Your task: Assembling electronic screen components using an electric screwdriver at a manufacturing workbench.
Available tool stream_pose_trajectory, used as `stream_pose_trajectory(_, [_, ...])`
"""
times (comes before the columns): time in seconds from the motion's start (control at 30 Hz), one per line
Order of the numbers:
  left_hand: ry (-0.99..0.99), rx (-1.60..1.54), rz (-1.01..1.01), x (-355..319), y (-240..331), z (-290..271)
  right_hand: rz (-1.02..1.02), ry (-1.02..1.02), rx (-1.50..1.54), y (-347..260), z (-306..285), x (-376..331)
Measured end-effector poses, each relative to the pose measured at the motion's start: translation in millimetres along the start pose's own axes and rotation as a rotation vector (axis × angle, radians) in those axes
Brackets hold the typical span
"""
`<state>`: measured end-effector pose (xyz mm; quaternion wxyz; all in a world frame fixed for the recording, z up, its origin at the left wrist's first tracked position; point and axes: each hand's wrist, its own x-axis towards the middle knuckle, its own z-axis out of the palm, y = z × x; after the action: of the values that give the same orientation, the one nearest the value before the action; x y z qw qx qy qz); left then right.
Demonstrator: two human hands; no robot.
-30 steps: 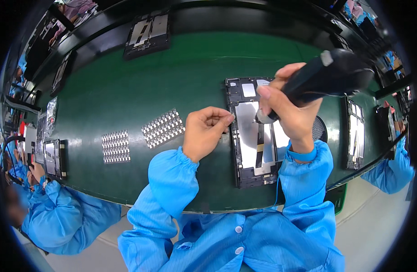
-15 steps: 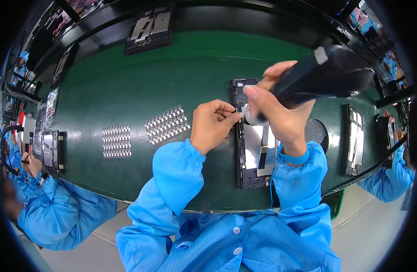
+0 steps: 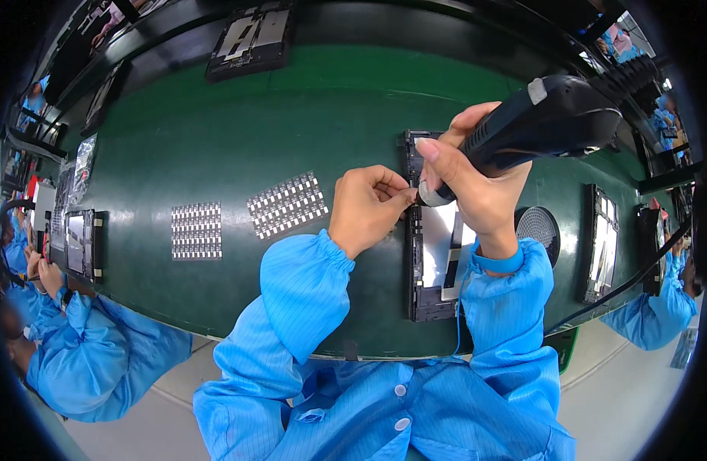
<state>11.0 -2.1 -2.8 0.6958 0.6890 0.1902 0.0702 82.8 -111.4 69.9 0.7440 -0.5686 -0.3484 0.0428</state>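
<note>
Intently, a blue-sleeved worker's right hand point(image 3: 488, 192) wraps closed fingers point(image 3: 474, 117) around a black handheld tool point(image 3: 541, 127), its tip angled down over the left edge of a black-framed device point(image 3: 439, 238) on the desk point(image 3: 322, 115). The left hand point(image 3: 366, 209) meets that edge beside the tip, thumb and index finger pinched together; whether they grip a small part cannot be told. To the left lie two sheets point(image 3: 287, 205) of small pale pieces, side by side; a round dark mesh dish point(image 3: 538, 229) sits just beyond the right wrist. Similar framed units point(image 3: 601, 242) rest at the green desk's right, left and far sides, while blue-clad co-workers point(image 3: 111, 361) flank it above a pale floor point(image 3: 599, 392).
</note>
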Motion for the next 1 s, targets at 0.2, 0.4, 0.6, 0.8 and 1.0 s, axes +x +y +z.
stream_pose_trajectory(0.2, [0.01,0.005,0.0,0,-1,0,-0.038,-0.035,-0.088,2,6,-5])
stream_pose_trajectory(0.4, [0.014,0.0,0.03,1,-5,-4,-0.001,-0.026,-0.105,5,10,-7])
stream_pose_trajectory(0.6, [-0.148,0.127,0.017,-1,8,-25,0.033,0.015,0.029,0,4,-8])
stream_pose_trajectory(0.8, [0.357,1.01,0.11,-50,34,-133,-0.008,0.038,0.083,2,-1,-4])
stream_pose_trajectory(1.0, [0.233,1.022,-0.021,-55,30,-136,-0.072,0.078,0.118,-24,-6,-3])
